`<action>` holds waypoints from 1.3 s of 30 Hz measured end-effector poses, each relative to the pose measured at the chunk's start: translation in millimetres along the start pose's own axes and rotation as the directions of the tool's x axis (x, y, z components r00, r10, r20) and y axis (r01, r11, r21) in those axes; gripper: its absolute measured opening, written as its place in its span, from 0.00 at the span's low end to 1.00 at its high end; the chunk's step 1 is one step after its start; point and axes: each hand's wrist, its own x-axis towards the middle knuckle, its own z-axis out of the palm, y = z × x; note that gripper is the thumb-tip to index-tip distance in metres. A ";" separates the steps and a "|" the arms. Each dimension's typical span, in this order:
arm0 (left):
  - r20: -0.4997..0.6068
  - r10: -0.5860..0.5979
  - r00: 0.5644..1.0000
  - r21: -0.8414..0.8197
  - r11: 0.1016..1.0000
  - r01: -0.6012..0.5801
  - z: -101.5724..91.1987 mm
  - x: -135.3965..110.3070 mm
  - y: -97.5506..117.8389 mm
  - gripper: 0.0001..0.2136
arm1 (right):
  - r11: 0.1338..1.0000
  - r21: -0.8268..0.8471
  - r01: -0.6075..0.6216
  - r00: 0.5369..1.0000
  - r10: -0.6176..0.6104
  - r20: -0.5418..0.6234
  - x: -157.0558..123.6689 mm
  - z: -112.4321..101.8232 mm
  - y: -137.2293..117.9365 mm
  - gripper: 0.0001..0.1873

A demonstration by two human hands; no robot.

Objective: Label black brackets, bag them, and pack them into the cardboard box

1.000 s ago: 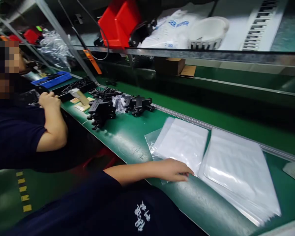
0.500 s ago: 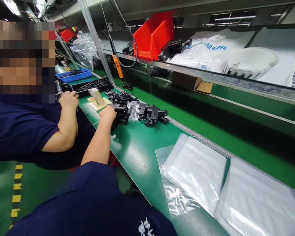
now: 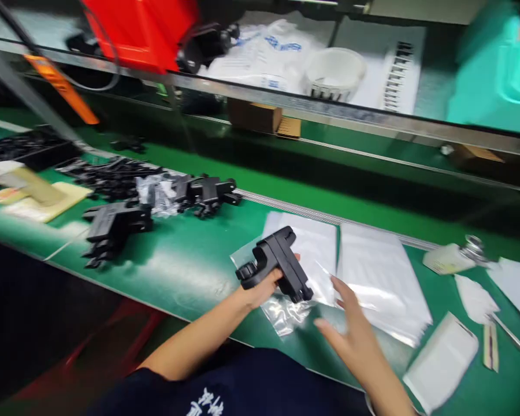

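My left hand [image 3: 264, 289] is closed around a black plastic clamp-like part [image 3: 281, 263], lifted over the bench. The part has a long straight body and a curved jaw with a knob at its left. To its right, my right hand [image 3: 349, 323] is open, thumb and fingers apart, holding nothing and slightly blurred. Beneath both hands lies a stack of clear plastic bags [image 3: 316, 231], with a second stack of bags [image 3: 372, 266] beside it. More black clamp-like parts [image 3: 117, 225] are piled at the left, and others [image 3: 208, 193] lie farther back.
Along the bench's right end are a bottle with a metal top [image 3: 448, 258], a white packet [image 3: 444, 361], a crumpled wipe [image 3: 476, 297] and tweezers. An orange tool [image 3: 60, 86] hangs at left. A metal shelf edge [image 3: 329, 107] crosses above, carrying a red bin [image 3: 143, 34] and a teal case [image 3: 498, 75].
My view has swung right. My left hand has come away from the pile at the left with a black part and is now over the bags. My right hand has come into view.
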 end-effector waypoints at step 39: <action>0.696 0.181 0.695 0.624 0.327 -0.710 16.8 1.5 -0.6 0.27 | 0.910 -0.262 0.321 0.844 -0.401 -0.356 -41.9 -24.6 88.3 0.35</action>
